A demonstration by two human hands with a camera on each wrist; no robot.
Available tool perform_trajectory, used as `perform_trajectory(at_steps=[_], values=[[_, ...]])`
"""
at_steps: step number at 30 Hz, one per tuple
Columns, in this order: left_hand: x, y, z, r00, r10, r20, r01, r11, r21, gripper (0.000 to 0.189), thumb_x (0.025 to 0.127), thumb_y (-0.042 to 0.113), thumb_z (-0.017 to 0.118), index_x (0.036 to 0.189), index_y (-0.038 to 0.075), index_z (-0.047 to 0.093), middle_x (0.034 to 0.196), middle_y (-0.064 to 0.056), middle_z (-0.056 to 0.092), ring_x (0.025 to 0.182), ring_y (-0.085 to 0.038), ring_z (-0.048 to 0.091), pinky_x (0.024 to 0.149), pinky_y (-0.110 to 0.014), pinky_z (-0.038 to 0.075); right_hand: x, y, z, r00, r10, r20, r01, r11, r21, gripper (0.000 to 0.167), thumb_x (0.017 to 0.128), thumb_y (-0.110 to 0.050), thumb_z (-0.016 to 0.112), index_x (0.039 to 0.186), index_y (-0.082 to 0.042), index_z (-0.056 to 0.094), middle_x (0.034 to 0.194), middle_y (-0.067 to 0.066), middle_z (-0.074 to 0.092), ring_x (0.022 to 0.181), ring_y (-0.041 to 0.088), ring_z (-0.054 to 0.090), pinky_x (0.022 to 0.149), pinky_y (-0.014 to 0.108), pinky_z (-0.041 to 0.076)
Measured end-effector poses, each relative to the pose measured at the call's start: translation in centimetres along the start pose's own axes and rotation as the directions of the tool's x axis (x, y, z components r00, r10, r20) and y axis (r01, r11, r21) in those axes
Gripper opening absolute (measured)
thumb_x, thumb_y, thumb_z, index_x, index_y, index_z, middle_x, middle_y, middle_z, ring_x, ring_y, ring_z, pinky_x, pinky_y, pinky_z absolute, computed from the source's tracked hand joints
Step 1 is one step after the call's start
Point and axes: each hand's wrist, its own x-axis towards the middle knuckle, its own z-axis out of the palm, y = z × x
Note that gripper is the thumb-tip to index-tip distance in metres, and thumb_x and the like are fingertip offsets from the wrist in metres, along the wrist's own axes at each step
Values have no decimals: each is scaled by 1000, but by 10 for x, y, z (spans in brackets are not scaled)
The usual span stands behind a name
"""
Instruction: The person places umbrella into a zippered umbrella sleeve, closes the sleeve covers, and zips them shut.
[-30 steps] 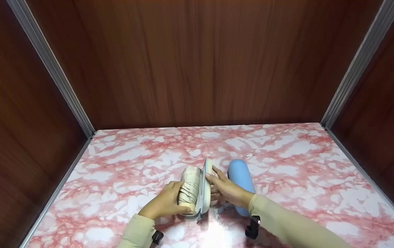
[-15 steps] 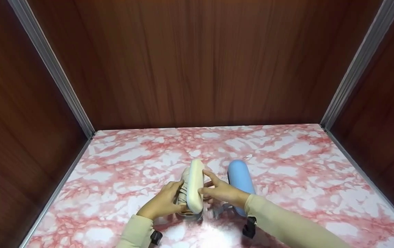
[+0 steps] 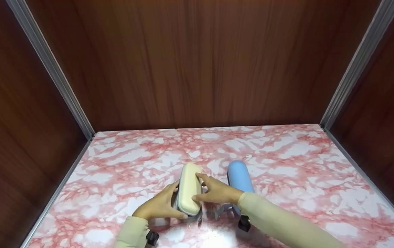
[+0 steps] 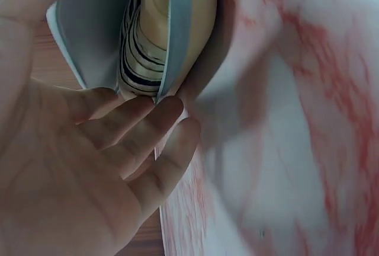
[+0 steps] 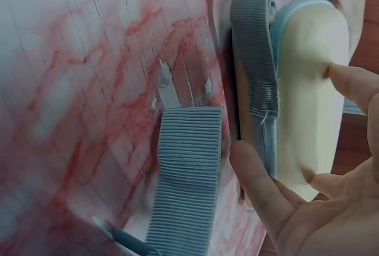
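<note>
On the tabletop (image 3: 296, 179), left hand (image 3: 160, 205) and right hand (image 3: 218, 191) hold a cream case (image 3: 188, 193).

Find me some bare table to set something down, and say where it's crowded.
Free: table behind the cream case and blue case to the back wall; left of the left grip; right of the blue case, behind the right sleeve. Crowded: between the cases, with the right grip and gray strap.

The right sleeve (image 3: 279, 218) covers part of the blue case (image 3: 239, 175) — and itself runs off the bottom edge. The left wrist view cuts off the cream case (image 4: 201, 13) — the right wrist view, a grey strap (image 5: 188, 173).
</note>
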Motion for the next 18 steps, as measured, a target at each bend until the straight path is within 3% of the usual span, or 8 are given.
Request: perform_trajectory(at_steps=[3, 8, 13, 18], values=[[1, 0, -2, 999, -40, -2, 40, 997, -60, 115, 78, 41, 84, 160, 6, 11, 151, -19, 39, 131, -33, 46, 104, -55, 40, 1, 0, 0, 1000, 1, 1, -1, 999, -36, 93, 89, -39, 75, 156, 0, 24, 139, 28, 48, 119, 36, 58, 97, 44, 48], [4, 0, -4, 996, -83, -15, 81, 990, -117, 92, 97, 43, 64, 159, 2, 11, 156, -22, 32, 137, -39, 41, 106, -62, 36, 1, -2, 2, 999, 38, -8, -39, 991, -129, 94, 87, -47, 75, 157, -6, 27, 138, 25, 48, 117, 33, 57, 97, 46, 49], [6, -1, -4, 998, -52, -38, 50, 996, -69, 79, 102, 36, 57, 158, -1, 15, 153, -24, 37, 132, -39, 47, 104, -59, 40, 2, -3, 4, 998, 65, -16, -66, 983, -172, 94, 85, -50, 75, 157, -10, 29, 140, 29, 44, 111, 31, 59, 95, 48, 49], [6, 0, -1, 996, -66, -61, 65, 998, -25, 74, 103, 35, 56, 157, -2, 20, 151, -24, 39, 128, -38, 51, 103, -57, 42, 2, -3, 6, 997, 77, -21, -79, 981, -176, 95, 86, -50, 75, 157, -10, 29, 141, 32, 41, 109, 33, 61, 93, 48, 51]])
